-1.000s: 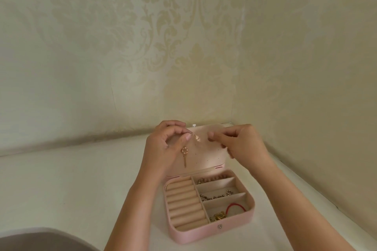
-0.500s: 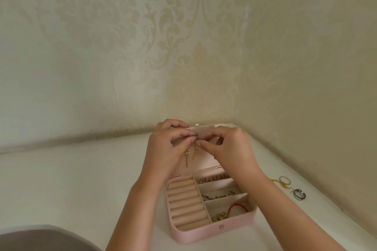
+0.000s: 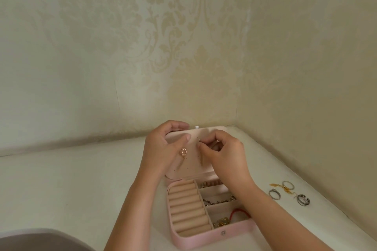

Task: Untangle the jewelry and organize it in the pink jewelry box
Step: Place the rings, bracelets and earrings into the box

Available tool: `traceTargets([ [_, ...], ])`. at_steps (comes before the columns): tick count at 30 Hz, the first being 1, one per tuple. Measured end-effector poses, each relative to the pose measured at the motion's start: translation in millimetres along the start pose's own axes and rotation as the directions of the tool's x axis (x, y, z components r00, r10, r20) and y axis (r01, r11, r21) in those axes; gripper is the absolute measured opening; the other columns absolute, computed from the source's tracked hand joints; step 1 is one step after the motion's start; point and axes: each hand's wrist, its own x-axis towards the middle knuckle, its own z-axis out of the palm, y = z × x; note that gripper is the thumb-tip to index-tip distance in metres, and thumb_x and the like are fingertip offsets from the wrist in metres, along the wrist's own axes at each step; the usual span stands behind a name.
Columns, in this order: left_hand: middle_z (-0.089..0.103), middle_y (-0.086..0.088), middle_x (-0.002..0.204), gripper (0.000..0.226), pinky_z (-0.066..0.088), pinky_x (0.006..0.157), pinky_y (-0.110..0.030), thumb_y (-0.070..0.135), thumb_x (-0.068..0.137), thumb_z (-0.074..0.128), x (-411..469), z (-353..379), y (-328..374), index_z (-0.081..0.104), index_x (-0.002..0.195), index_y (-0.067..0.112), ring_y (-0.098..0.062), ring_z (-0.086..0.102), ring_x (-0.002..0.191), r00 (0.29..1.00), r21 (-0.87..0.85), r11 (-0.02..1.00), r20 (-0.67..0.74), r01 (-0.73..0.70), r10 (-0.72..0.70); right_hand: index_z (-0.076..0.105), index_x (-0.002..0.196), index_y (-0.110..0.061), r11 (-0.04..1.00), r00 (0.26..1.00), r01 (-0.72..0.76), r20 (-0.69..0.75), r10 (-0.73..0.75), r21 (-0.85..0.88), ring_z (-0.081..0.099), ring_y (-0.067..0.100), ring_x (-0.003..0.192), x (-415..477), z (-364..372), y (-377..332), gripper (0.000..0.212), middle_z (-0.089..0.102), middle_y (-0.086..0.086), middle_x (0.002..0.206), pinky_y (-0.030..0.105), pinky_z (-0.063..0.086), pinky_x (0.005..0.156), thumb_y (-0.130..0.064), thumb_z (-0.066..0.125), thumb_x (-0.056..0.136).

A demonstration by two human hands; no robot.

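Presently the left hand (image 3: 163, 146) is gripping the upright lid (image 3: 191, 167) of the pink jewelry box (image 3: 204, 240), fingers curling over its top edge and thumb pressing its face. A pearl earring (image 3: 184, 152) appears to be hanging on the lid's perforated panel, whereas half a second ago both hands were meeting in front of it with the pair between them. The right hand (image 3: 224, 155) is pinching the second earring (image 3: 201, 160) against the panel, at 3 o'clock from the first. Judged thus, one earring is pinned and one is in progress. The box is sitting open on the desk (image 3: 81, 179). Loose rings (image 3: 274, 194) are waiting at 3 o'clock from it, unsorted.
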Motion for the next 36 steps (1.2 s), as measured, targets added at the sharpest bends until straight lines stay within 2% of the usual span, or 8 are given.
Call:
traceTargets([
  [11,0.074,0.007,0.08,0.008,0.042,0.062,-0.003,0.029,0.079,0.075,34,-12,18,0.076,0.084,0.023,0.002,0.066,0.074,0.929,0.289,0.954,0.324,0.08,-0.176,0.064,0.069,-0.011,0.995,0.998,-0.024,-0.063,0.03,0.093,0.049,-0.001,0.05,3,8,3,0.013,0.057,-0.019,0.054,0.009,0.037,0.051,-0.006,0.069,0.08],
  [18,0.073,0.014,0.087,0.018,0.042,0.07,-0.012,0.037,0.08,0.072,46,-9,27,0.077,0.089,0.022,0.005,0.063,0.084,0.879,0.382,0.917,0.394,0.11,-0.27,0.063,0.067,-0.01,0.999,0.997,-0.031,-0.066,0.034,0.041,0.05,0.0,0.054,1,9,5,0.014,0.056,-0.01,0.059,0.01,0.038,0.053,-0.004,0.068,0.079],
  [20,0.069,0.018,0.076,0.017,0.038,0.065,-0.013,0.038,0.079,0.073,49,-8,29,0.077,0.085,0.023,0.007,0.059,0.068,0.858,0.409,0.909,0.432,0.087,-0.277,0.062,0.066,-0.01,0.999,0.997,-0.028,-0.075,0.031,0.03,0.049,0.0,0.053,2,10,5,0.016,0.055,-0.01,0.057,0.01,0.038,0.052,-0.006,0.068,0.08],
  [22,0.058,0.008,0.066,0.024,0.032,0.062,-0.019,0.038,0.078,0.074,52,-7,28,0.077,0.082,0.015,-0.006,0.046,0.059,0.84,0.442,0.895,0.462,0.06,-0.285,0.061,0.065,-0.01,1.0,0.996,-0.023,-0.088,0.025,0.019,0.05,0.001,0.054,2,10,6,0.017,0.054,-0.009,0.057,0.011,0.038,0.052,-0.009,0.069,0.081],
  [24,0.048,-0.004,0.071,0.039,0.03,0.068,-0.026,0.043,0.074,0.076,54,-6,28,0.073,0.083,0.004,-0.013,0.039,0.068,0.819,0.449,0.893,0.5,0.032,-0.281,0.061,0.066,-0.009,0.999,0.995,-0.03,-0.096,0.031,0.012,0.05,0.001,0.054,2,11,6,0.018,0.055,-0.008,0.058,0.012,0.038,0.052,-0.012,0.069,0.081],
  [28,0.045,-0.006,0.072,0.053,0.025,0.068,-0.029,0.047,0.067,0.078,53,-5,32,0.069,0.083,-0.003,-0.016,0.036,0.069,0.804,0.443,0.896,0.535,-0.005,-0.26,0.058,0.062,-0.01,0.999,0.992,-0.036,-0.12,0.036,0.004,0.048,0.003,0.053,2,11,6,0.022,0.053,-0.008,0.055,0.014,0.037,0.051,-0.014,0.069,0.081],
  [34,0.049,-0.003,0.063,0.026,0.028,0.061,-0.022,0.035,0.077,0.075,50,-6,32,0.074,0.069,0.011,-0.009,0.04,0.061,0.816,0.446,0.895,0.516,0.005,-0.262,0.059,0.063,-0.012,0.999,0.991,-0.044,-0.128,0.047,0.028,0.05,0.003,0.055,0,13,5,0.02,0.055,-0.009,0.058,0.015,0.039,0.053,-0.013,0.069,0.081],
  [36,0.041,0.009,0.048,0.041,0.027,0.052,-0.016,0.036,0.084,0.069,48,-4,34,0.063,0.046,0.022,-0.004,0.035,0.048,0.82,0.465,0.885,0.505,0.005,-0.271,0.062,0.066,-0.013,0.996,0.992,-0.057,-0.112,0.063,0.062,0.051,0.002,0.055,0,11,5,0.017,0.058,-0.008,0.06,0.014,0.04,0.054,-0.013,0.069,0.081],
])
